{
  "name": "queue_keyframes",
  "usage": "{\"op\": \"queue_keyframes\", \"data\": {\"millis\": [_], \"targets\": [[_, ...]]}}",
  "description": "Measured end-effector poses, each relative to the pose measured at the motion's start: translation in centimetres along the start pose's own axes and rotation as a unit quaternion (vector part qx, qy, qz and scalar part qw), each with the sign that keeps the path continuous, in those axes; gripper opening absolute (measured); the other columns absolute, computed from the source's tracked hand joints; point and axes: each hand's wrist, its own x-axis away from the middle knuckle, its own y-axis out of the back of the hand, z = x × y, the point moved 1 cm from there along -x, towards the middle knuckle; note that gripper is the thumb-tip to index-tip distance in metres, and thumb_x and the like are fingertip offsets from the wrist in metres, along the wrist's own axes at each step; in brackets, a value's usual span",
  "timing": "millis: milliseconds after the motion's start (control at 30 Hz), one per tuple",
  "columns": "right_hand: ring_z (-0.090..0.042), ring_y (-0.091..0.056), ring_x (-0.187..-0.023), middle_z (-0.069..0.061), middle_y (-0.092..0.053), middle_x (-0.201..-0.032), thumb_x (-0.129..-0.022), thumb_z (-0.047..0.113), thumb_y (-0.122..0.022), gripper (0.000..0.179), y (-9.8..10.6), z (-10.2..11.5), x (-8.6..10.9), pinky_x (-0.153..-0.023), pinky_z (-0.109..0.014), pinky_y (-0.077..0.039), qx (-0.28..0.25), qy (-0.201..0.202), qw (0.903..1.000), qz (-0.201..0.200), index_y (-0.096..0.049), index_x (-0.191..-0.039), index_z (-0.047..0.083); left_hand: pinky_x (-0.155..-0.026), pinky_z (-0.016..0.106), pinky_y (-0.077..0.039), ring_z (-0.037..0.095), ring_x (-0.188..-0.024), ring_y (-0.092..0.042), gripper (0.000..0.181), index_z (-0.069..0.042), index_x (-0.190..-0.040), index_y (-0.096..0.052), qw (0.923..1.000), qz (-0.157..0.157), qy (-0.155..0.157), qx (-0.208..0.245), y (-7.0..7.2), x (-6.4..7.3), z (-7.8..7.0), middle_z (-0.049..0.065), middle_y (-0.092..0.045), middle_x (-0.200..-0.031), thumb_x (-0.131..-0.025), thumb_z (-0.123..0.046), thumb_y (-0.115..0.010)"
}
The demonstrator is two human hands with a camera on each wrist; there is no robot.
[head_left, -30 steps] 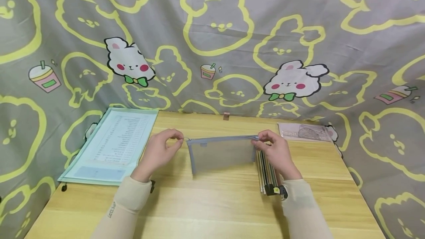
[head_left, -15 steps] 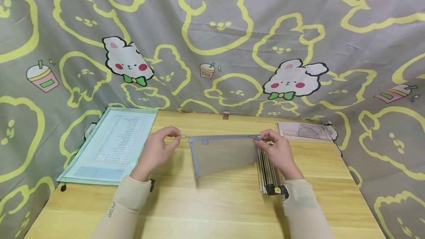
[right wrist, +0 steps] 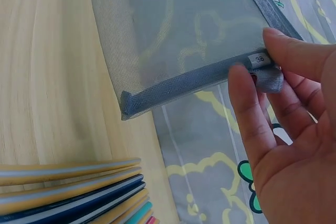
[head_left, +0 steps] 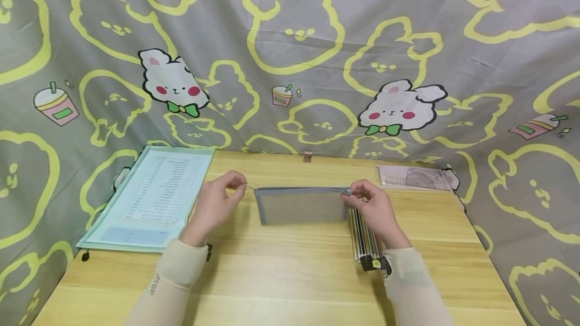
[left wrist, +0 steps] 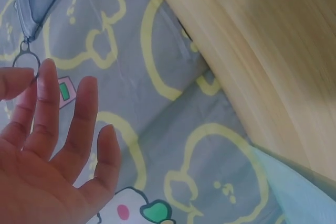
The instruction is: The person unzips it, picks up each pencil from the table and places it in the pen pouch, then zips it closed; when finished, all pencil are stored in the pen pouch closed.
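Note:
A grey-blue mesh zip pouch hangs between both hands above the table, its zipper edge stretched along the top. My left hand pinches the zipper's metal pull ring between thumb and index finger at the pouch's left end. The other left fingers stand spread, as the left wrist view shows. At the opposite top corner, my right hand pinches the pouch near a small white tag marked 38. Several striped pencils lie on the table below the right hand and wrist.
A pale turquoise document folder with a printed sheet lies at the table's left. A flat pinkish packet is at the back right. Behind the wooden table hangs a grey patterned curtain.
The pouch's lower edge swings toward me, then back away, and now hangs nearly level. Both hands keep their pinches and shift only slightly.

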Motion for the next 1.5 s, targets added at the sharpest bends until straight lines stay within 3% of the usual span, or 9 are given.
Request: {"op": "queue_keyframes", "data": {"millis": [233, 467, 633, 733, 867, 1000, 1167, 1333, 1500], "targets": [[-0.017, -0.071, -0.087, -0.012, -0.067, -0.096, -0.095, 0.01, -0.078, 0.02, -0.2, -0.1, 0.2, -0.085, -0.041, -0.064, -0.025, -0.016, 0.9996, 0.004, -0.063, -0.104, 0.001, -0.064, 0.034, -0.045, 0.013, -0.048, -0.048, 0.012, -0.014, -0.112, -0.072, 0.9995, 0.011, 0.024, 0.017, -1.0, -0.2, -0.4, 0.005, -0.08, -0.101, -0.101, -0.016, -0.067], [-0.017, -0.07, -0.087, -0.012, -0.068, -0.096, -0.095, 0.005, -0.076, 0.017, -0.8, -0.7, 0.5, -0.087, -0.044, -0.064, -0.035, -0.033, 0.9988, 0.012, -0.062, -0.103, 0.0, -0.065, 0.035, -0.047, 0.011, -0.051, -0.05, 0.018, -0.013, -0.117, -0.07, 0.9994, 0.017, 0.021, 0.023, -2.7, -0.2, -1.1, 0.005, -0.079, -0.1, -0.099, -0.014, -0.066], [-0.019, -0.071, -0.085, -0.013, -0.069, -0.094, -0.094, 0.003, -0.076, 0.017, -1.4, -0.9, 0.9, -0.085, -0.043, -0.064, -0.033, -0.027, 0.999, 0.008, -0.062, -0.102, 0.0, -0.074, 0.039, -0.054, 0.015, -0.073, -0.068, 0.023, -0.013, -0.122, -0.069, 0.9989, 0.037, 0.012, 0.024, -4.7, -0.3, -2.7, 0.003, -0.079, -0.1, -0.099, -0.015, -0.068], [-0.021, -0.073, -0.082, -0.012, -0.07, -0.094, -0.094, 0.001, -0.076, 0.016, -1.9, -0.9, 1.3, -0.084, -0.039, -0.064, -0.031, -0.018, 0.9994, 0.001, -0.061, -0.101, 0.0, -0.078, 0.04, -0.057, 0.018, -0.086, -0.072, 0.031, -0.013, -0.13, -0.066, 0.998, 0.056, -0.002, 0.028, -6.3, -0.6, -3.9, 0.002, -0.078, -0.1, -0.099, -0.016, -0.069], [-0.025, -0.075, -0.081, -0.013, -0.069, -0.094, -0.093, -0.001, -0.075, 0.016, -2.6, -0.8, 1.7, -0.081, -0.037, -0.065, -0.032, -0.007, 0.9995, 0.002, -0.061, -0.101, 0.0, -0.08, 0.041, -0.058, 0.02, -0.088, -0.072, 0.041, -0.014, -0.139, -0.061, 0.9975, 0.06, -0.02, 0.032, -8.1, -1.1, -5.2, 0.001, -0.077, -0.099, -0.099, -0.015, -0.07], [-0.023, -0.074, -0.081, -0.013, -0.067, -0.094, -0.093, -0.003, -0.075, 0.016, -3.3, -0.6, 2.1, -0.079, -0.039, -0.065, -0.044, -0.007, 0.999, 0.005, -0.061, -0.1, -0.001, -0.078, 0.041, -0.058, 0.02, -0.088, -0.073, 0.04, -0.016, -0.138, -0.061, 0.998, 0.05, -0.027, 0.028, -9.3, -1.3, -5.8, 0.002, -0.078, -0.099, -0.099, -0.016, -0.071], [-0.023, -0.072, -0.083, -0.013, -0.066, -0.095, -0.093, -0.003, -0.075, 0.017, -3.6, -0.5, 2.2, -0.081, -0.045, -0.064, -0.05, -0.015, 0.9986, 0.004, -0.061, -0.101, -0.001, -0.077, 0.04, -0.059, 0.019, -0.087, -0.074, 0.033, -0.014, -0.132, -0.064, 0.9981, 0.039, -0.025, 0.041, -9.9, -1.2, -5.7, 0.004, -0.078, -0.1, -0.1, -0.018, -0.071], [-0.019, -0.069, -0.086, -0.013, -0.066, -0.098, -0.094, -0.001, -0.074, 0.016, -3.4, -0.7, 2.3, -0.083, -0.041, -0.064, -0.049, -0.025, 0.9985, 0.002, -0.06, -0.102, -0.001, -0.078, 0.039, -0.059, 0.018, -0.089, -0.074, 0.032, -0.012, -0.133, -0.063, 0.9971, 0.032, -0.029, 0.063, -10.0, -1.1, -5.5, 0.005, -0.077, -0.103, -0.101, -0.017, -0.07], [-0.02, -0.07, -0.085, -0.013, -0.067, -0.097, -0.094, -0.001, -0.075, 0.017, -3.4, -1.0, 2.5, -0.083, -0.042, -0.064, -0.043, -0.033, 0.9986, 0.001, -0.06, -0.102, 0.0, -0.082, 0.041, -0.06, 0.02, -0.091, -0.074, 0.02, -0.013, -0.121, -0.067, 0.9964, 0.039, -0.022, 0.072, -10.2, -1.0, -5.3, 0.004, -0.077, -0.105, -0.102, -0.016, -0.07]]}}
